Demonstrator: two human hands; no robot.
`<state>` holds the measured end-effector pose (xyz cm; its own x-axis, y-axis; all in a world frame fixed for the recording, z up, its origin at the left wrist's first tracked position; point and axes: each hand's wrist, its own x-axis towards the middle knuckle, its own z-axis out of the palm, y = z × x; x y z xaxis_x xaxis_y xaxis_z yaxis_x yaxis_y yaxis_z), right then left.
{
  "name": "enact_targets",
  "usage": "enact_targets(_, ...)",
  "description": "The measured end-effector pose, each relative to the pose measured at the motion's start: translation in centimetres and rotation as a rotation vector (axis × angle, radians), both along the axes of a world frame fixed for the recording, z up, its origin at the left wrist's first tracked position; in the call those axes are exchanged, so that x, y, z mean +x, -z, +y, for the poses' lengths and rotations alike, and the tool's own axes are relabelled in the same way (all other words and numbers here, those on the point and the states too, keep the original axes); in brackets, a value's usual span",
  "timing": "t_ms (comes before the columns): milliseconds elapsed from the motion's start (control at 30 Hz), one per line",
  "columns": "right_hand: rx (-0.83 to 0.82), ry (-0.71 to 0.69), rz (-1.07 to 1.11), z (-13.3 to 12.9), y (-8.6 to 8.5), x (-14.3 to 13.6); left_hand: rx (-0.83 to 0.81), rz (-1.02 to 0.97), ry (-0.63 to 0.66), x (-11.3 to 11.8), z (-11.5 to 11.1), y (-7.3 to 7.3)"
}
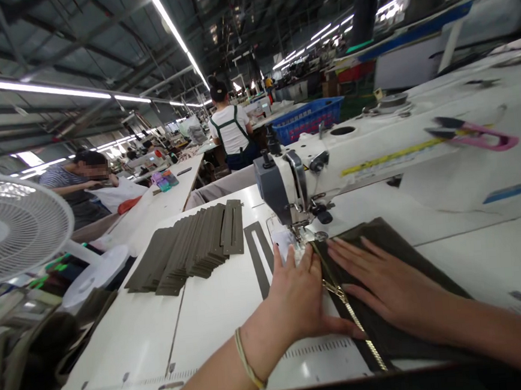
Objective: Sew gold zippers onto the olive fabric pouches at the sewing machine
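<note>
My left hand [298,297] lies with fingers spread on the white table just in front of the presser foot [306,233] of a sewing machine [282,187]. Its thumb reaches across a gold-toothed zipper [358,325]; the fingertips are close to the needle area. Flat on a dark olive fabric piece [404,244], my right hand [384,278] has its fingers stretched towards the machine. The zipper runs along the fabric's left edge, between my hands, from the table's front edge towards the foot. The needle tip is too small to make out.
A spread stack of olive slotted pieces [196,242] lies left, beside a single slotted strip [257,261]. Pink-handled scissors [485,132] rest on the machine arm. A white fan [15,229] stands at left. Two people work beyond, near a blue basket [308,119].
</note>
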<state>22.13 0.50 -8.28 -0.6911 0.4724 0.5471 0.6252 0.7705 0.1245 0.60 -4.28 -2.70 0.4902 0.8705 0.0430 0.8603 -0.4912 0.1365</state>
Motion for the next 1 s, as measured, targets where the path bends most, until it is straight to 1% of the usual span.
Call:
enact_targets(67, -0.094, 0.079, 0.053, 0.6, 2.7, 1.2, 0.000, 0.005, 0.006, 0.0, -0.1, 0.0)
enact_targets(100, -0.145, 0.115, 0.076, 0.9, 3.7, 2.1, 0.006, -0.001, 0.008, 0.0, -0.1, 0.1)
enact_targets(133, -0.180, 0.144, 0.091, 1.2, 4.4, 3.0, 0.010, -0.011, 0.011, 0.0, -0.1, 0.1)
enact_targets(167, -0.201, 0.171, 0.101, 1.4, 4.6, 3.6, 0.011, -0.019, 0.012, 0.0, -0.1, 0.2)
enact_targets(200, -0.201, 0.187, 0.106, 1.6, 4.5, 4.0, 0.004, -0.024, 0.010, 0.0, 0.0, 0.3)
enact_targets(267, -0.174, 0.171, 0.108, 1.5, 3.5, 3.7, -0.025, -0.022, 0.004, -0.1, 0.0, 0.3)
enact_targets(367, -0.197, 0.006, 0.075, 0.6, 1.8, 1.6, -0.044, -0.024, 0.016, -0.2, -0.1, 0.1)
enact_targets(433, -0.238, -0.080, 0.049, -0.2, 1.4, 0.2, -0.009, -0.050, 0.029, -0.2, -0.4, 0.0)
enact_targets(500, -0.254, -0.094, 0.037, -0.7, 1.6, -0.6, 0.058, -0.084, 0.012, -0.2, -0.9, 0.0)
enact_targets(567, -0.256, -0.088, 0.023, -0.8, 2.1, -0.8, 0.112, -0.118, -0.052, -0.1, -1.2, 0.1)
enact_targets(633, -0.261, -0.087, 0.013, -0.7, 2.5, -0.8, 0.128, -0.137, -0.115, 0.1, -1.3, 0.1)
enact_targets(767, -0.261, -0.071, 0.026, -0.3, 3.0, -0.7, 0.037, -0.107, -0.142, 0.7, -1.2, -0.6)
enact_targets(867, -0.255, -0.077, 0.033, -0.2, 3.5, -0.7, -0.001, -0.117, -0.190, 1.5, -2.4, -1.4)
enact_targets(900, -0.253, -0.084, 0.032, -0.1, 3.6, -0.6, -0.003, -0.156, -0.185, 1.6, -3.1, -1.7)
enact_targets(933, -0.252, -0.094, 0.028, 0.0, 3.8, -0.6, -0.016, -0.213, -0.140, 1.7, -3.9, -1.9)
enact_targets(1000, -0.257, -0.108, 0.020, 0.3, 3.9, -0.4, -0.051, -0.337, 0.027, 1.0, -5.2, -2.2)
